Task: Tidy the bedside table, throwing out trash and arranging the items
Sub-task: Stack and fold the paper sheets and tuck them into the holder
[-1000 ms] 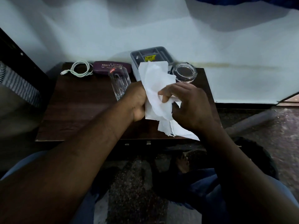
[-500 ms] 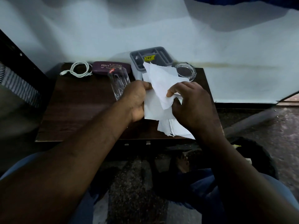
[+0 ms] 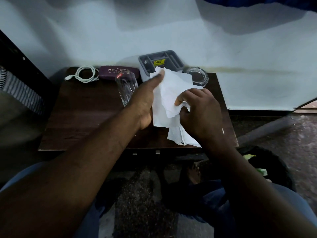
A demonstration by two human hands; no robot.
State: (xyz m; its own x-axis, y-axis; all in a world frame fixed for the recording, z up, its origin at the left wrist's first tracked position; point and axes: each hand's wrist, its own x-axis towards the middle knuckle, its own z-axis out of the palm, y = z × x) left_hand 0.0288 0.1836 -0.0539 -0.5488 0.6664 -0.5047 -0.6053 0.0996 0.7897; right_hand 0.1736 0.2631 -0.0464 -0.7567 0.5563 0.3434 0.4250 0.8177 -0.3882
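- Fabric, striped (image 3: 22,90): at the far left edge, off the table.
- Bedside table (image 3: 82,117): dark wood top, set against a pale wall.
- White cable (image 3: 85,74): loosely coiled at the back left corner of the table, plug end pointing left.
- Purple spectacle case (image 3: 111,73): lying flat at the back edge, just right of the cable, gold lettering on the lid.
- Glass tumbler (image 3: 126,90): upright, directly in front of the case's right end, with a red sticker near the rim. Whether it touches the left hand cannot be told.
- Left hand (image 3: 145,100): holds the paper's left edge. The thumb lies straight along the front of the sheet, its tip near the top corner. The other fingers are hidden behind the paper.
- White paper (image 3: 171,93): crumpled, torn sheets held between both hands over the right half of the table. The upper edge overlaps the tray's front in view and the ragged lower edge hangs near the table's front edge.
- Grey organiser tray (image 3: 161,60): at the back edge against the wall, with several compartments and a yellow label in one.
- Right hand (image 3: 200,114): fingers curled, pinching a fold of the paper on its right side.
- Clear glass dish (image 3: 196,77): at the back right corner, just right of the tray.
- Dark bin (image 3: 283,170): on the floor right of the table, green scraps inside.
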